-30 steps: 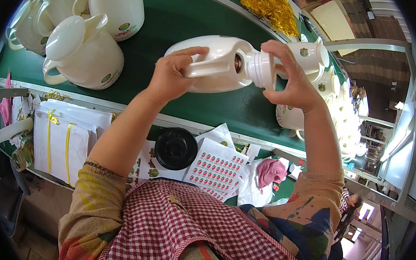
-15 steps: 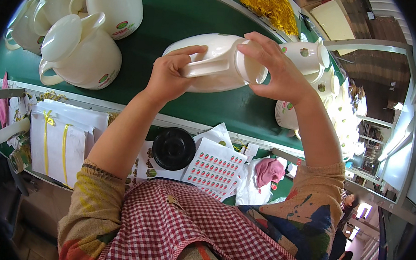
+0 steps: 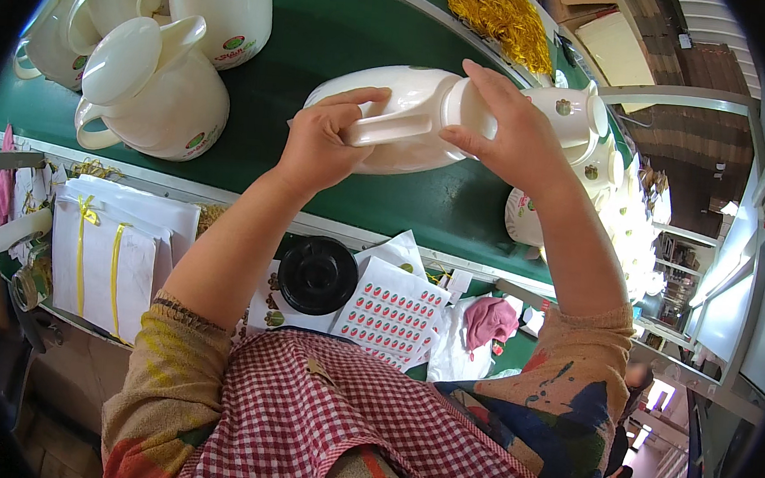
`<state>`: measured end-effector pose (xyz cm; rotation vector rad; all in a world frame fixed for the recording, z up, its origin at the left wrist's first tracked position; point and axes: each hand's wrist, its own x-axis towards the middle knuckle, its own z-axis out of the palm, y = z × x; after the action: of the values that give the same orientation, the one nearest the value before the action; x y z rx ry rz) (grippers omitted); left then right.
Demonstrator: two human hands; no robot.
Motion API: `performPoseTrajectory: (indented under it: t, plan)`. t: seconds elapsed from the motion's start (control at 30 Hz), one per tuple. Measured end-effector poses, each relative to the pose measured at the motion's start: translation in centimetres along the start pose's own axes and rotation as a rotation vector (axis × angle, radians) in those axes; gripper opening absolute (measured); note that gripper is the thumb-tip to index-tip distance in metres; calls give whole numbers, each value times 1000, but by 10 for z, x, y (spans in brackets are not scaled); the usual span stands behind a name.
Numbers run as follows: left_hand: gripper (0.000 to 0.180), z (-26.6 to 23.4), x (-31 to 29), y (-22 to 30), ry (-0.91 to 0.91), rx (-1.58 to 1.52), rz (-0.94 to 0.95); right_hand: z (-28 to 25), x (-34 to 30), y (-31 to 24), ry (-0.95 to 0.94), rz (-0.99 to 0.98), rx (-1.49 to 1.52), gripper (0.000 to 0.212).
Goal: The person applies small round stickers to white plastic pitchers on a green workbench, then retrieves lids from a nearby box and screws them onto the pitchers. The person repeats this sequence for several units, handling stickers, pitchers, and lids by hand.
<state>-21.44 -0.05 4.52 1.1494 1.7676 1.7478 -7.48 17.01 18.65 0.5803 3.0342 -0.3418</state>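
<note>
A glossy white jug (image 3: pixel 407 95) lies on its side above the green surface in front of me, mouth end to the right. My left hand (image 3: pixel 323 140) grips it by its handle (image 3: pixel 393 130), with the index finger stretched along the body. My right hand (image 3: pixel 518 137) clasps the mouth end, fingers over the far side of the rim and thumb on the near side. Its palm hides the opening, so I cannot see whether a lid is there.
Several white lidded jugs (image 3: pixel 156 91) stand at the left of the green table (image 3: pixel 279 69); more white vessels (image 3: pixel 559 109) line the right. Gold tinsel (image 3: pixel 499 19) lies at the back. Nearer me are a black round lid-like piece (image 3: pixel 318 274), sticker sheets (image 3: pixel 392 312), a pink cloth (image 3: pixel 491 323) and ribboned white paper (image 3: pixel 144 247).
My right hand has closed further over the mouth end, covering the opening that showed before. The jug and both hands sit slightly further right in view.
</note>
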Motion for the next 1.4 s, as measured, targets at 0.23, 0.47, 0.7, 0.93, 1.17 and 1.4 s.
performPoseTrajectory:
  t: [0.23,0.47,0.7,0.93,1.17,1.4]
  plan:
    - [18,0,-1,-1,17,-13,12,1,-1,17,-2,-315,-1,76]
    - [22,3,-1,2,40,5,37,-3,-3,12,-36,-20,28,84]
    - [28,4,-2,-3,81,12,1,-8,-13,30,-13,228,183,69]
    - [29,5,-3,-5,98,-30,-21,3,-17,38,129,6,208,66]
    - [26,9,-5,0,57,-3,17,12,-4,16,36,-93,312,91]
    - [26,7,-3,0,67,-1,18,8,4,17,43,-343,-36,95]
